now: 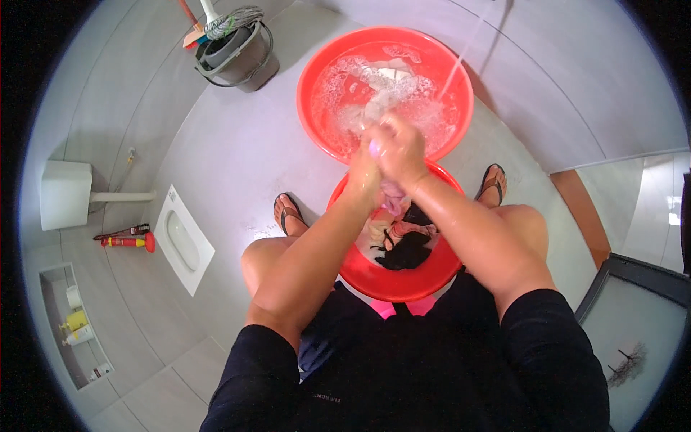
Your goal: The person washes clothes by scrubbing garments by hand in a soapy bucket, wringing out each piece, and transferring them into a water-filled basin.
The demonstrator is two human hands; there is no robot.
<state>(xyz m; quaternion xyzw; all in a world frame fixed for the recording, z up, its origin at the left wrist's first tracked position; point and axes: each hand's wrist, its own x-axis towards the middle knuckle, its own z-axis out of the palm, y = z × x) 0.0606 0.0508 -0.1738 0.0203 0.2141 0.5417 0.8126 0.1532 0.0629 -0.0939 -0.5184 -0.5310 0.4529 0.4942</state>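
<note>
My left hand [364, 164] and my right hand [400, 150] are pressed together, both closed on a wet pale pink cloth [392, 193] that hangs down between them. They hover over the gap between two red basins. The far red basin [311, 79] holds foamy water and light clothes [389, 72]; a thin stream of water [461, 57] falls into it. The near red basin [389, 282], between my knees, holds dark and pinkish clothes [407, 248].
A grey mop bucket [241, 57] with a mop stands at the back left. A white floor toilet pan [183, 241], a red bottle [129, 242] and a white cistern [65, 194] lie to the left. A wall niche [75, 327] holds bottles. My sandalled feet flank the near basin.
</note>
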